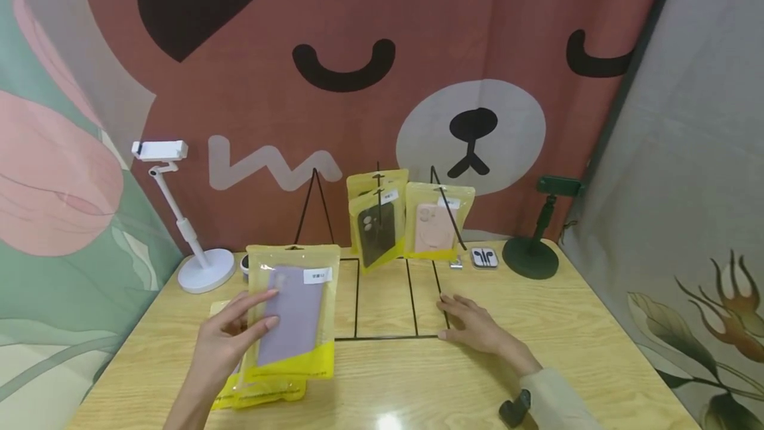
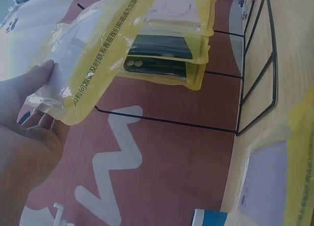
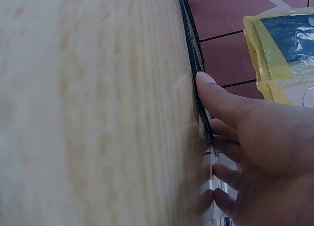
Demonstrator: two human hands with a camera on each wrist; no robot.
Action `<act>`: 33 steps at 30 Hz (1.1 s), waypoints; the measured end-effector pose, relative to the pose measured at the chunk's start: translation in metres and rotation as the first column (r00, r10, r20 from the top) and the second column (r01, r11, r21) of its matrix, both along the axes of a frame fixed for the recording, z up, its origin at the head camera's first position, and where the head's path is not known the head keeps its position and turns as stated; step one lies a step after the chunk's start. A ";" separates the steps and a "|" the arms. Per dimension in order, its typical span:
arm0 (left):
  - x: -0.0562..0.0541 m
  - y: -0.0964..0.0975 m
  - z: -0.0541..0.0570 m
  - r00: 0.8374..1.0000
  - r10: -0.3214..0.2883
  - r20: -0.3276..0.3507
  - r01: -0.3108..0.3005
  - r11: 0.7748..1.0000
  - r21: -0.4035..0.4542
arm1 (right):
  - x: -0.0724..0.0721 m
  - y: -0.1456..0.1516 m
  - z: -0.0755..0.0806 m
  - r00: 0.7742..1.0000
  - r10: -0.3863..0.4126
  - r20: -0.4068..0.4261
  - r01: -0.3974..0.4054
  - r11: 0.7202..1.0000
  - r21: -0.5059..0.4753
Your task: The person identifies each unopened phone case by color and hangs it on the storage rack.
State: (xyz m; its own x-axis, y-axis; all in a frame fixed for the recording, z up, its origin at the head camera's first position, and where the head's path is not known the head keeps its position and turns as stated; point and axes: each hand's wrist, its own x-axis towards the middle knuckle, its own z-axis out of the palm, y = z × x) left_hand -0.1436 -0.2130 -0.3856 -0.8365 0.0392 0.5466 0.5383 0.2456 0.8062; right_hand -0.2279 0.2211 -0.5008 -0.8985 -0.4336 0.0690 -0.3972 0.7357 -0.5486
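My left hand (image 1: 223, 337) pinches a yellow-edged clear pouch (image 1: 292, 314) by its left side, thumb in front. Inside it is a purple phone case; a white label sits near the top. The pouch is held up, tilted in the left wrist view. My right hand (image 1: 477, 327) rests on the table with thumb and fingertips touching the right front corner of a black wire display rack (image 1: 382, 336). Hanging on the rack are a pouch with a black phone case (image 1: 377, 231), another pouch behind it, and a pouch with a pink phone case (image 1: 436, 227).
More yellow pouches (image 1: 268, 391) lie on the table (image 1: 418, 383) beneath the held one. A white phone stand (image 1: 205, 271) stands at the back left, a dark green phone stand (image 1: 531, 257) at the back right. Beside the latter lies a small case with earphones (image 1: 484, 257).
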 end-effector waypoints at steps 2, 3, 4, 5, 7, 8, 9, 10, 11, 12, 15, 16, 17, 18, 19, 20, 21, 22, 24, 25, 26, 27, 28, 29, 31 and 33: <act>-0.001 -0.001 -0.001 1.000 -0.007 -0.002 0.007 1.000 -0.009 | 0.000 0.000 0.000 1.000 0.008 -0.006 -0.008 1.000 -0.003; 0.000 -0.002 -0.002 1.000 -0.004 0.004 0.005 1.000 -0.016 | 0.000 -0.001 0.000 1.000 0.010 -0.009 -0.011 1.000 -0.005; 0.000 -0.002 -0.002 1.000 0.009 0.019 -0.009 1.000 -0.020 | 0.000 -0.001 0.000 1.000 0.010 -0.009 -0.010 1.000 -0.005; 0.000 -0.003 -0.002 0.999 0.023 0.035 -0.022 0.999 -0.023 | 0.000 0.000 0.000 1.000 0.010 -0.012 -0.010 1.000 -0.004; -0.001 -0.004 -0.003 0.995 0.062 0.078 -0.060 0.998 -0.036 | 0.000 0.000 0.000 1.000 0.012 -0.021 -0.012 1.000 -0.001; -0.001 -0.004 -0.003 0.992 0.078 0.098 -0.075 0.997 -0.034 | 0.000 0.000 -0.001 1.000 0.011 -0.022 -0.011 1.000 -0.002; -0.002 -0.004 -0.004 0.989 0.091 0.116 -0.088 0.996 -0.031 | 0.000 0.001 -0.001 1.000 0.010 -0.022 -0.010 1.000 -0.002; -0.004 -0.004 -0.005 0.985 0.104 0.134 -0.101 0.994 -0.031 | -0.001 0.001 -0.001 1.000 0.009 -0.020 -0.009 1.000 -0.002; -0.005 -0.004 -0.005 0.982 0.113 0.149 -0.109 0.993 -0.036 | -0.001 0.001 -0.001 1.000 0.009 -0.017 -0.009 1.000 -0.006; -0.007 -0.004 -0.006 0.979 0.117 0.167 -0.112 0.993 -0.039 | -0.001 0.001 -0.001 1.000 0.009 -0.013 -0.009 1.000 -0.009; -0.014 -0.004 -0.007 0.971 0.105 0.217 -0.099 0.994 -0.037 | -0.001 0.001 -0.003 1.000 0.007 0.003 -0.007 1.000 -0.011; -0.018 -0.004 -0.008 0.966 0.099 0.238 -0.094 0.995 -0.036 | -0.001 0.001 -0.003 1.000 0.006 0.006 -0.006 1.000 -0.011; -0.022 -0.004 -0.007 0.962 0.094 0.258 -0.088 0.995 -0.035 | -0.001 0.001 -0.003 1.000 0.007 0.006 -0.007 1.000 -0.011; -0.026 -0.003 -0.007 0.957 0.087 0.277 -0.081 0.996 -0.032 | -0.002 0.001 -0.003 1.000 0.008 0.005 -0.007 1.000 -0.012; -0.032 -0.002 -0.007 0.955 0.079 0.287 -0.073 0.997 -0.031 | -0.002 0.002 -0.003 1.000 0.006 0.003 -0.006 1.000 -0.012; -0.039 -0.001 -0.006 0.952 0.073 0.297 -0.067 0.997 -0.032 | -0.002 0.003 -0.003 1.000 0.004 -0.001 -0.004 1.000 -0.015; -0.046 0.000 -0.005 0.953 0.069 0.295 -0.061 0.997 -0.036 | -0.002 0.003 -0.003 1.000 0.005 -0.007 -0.005 1.000 -0.015; -0.054 0.001 -0.004 0.954 0.069 0.291 -0.060 0.997 -0.041 | -0.002 0.004 -0.003 1.000 0.006 -0.013 -0.006 1.000 -0.015; -0.070 0.003 -0.001 0.959 0.070 0.275 -0.059 0.997 -0.047 | -0.002 0.004 -0.003 1.000 0.011 -0.021 -0.011 1.000 -0.014; -0.078 0.004 0.000 0.962 0.067 0.266 -0.058 0.998 -0.040 | -0.001 0.004 -0.004 1.000 0.013 -0.024 -0.013 1.000 -0.010; -0.087 0.005 0.001 0.965 0.064 0.256 -0.059 0.998 -0.031 | -0.001 0.004 -0.004 1.000 0.015 -0.026 -0.015 1.000 -0.006; -0.095 0.006 0.002 0.967 0.063 0.247 -0.060 0.998 -0.019 | -0.001 0.004 -0.004 0.999 0.017 -0.027 -0.017 1.000 -0.002; -0.103 0.007 0.004 0.967 0.056 0.247 -0.058 0.998 0.001 | -0.001 0.003 -0.004 0.999 0.018 -0.028 -0.018 1.000 -0.003; -0.110 0.008 0.005 0.969 0.055 0.239 -0.061 0.998 0.018 | -0.001 0.003 -0.005 1.000 0.017 -0.026 -0.017 1.000 -0.002; -0.125 0.011 0.006 0.971 0.053 0.232 -0.065 0.997 0.044 | -0.001 0.003 -0.005 1.000 0.015 -0.022 -0.015 1.000 -0.003; -0.137 0.014 0.007 0.971 0.053 0.232 -0.067 0.996 0.053 | -0.001 0.002 -0.006 1.000 0.011 -0.018 -0.011 1.000 -0.006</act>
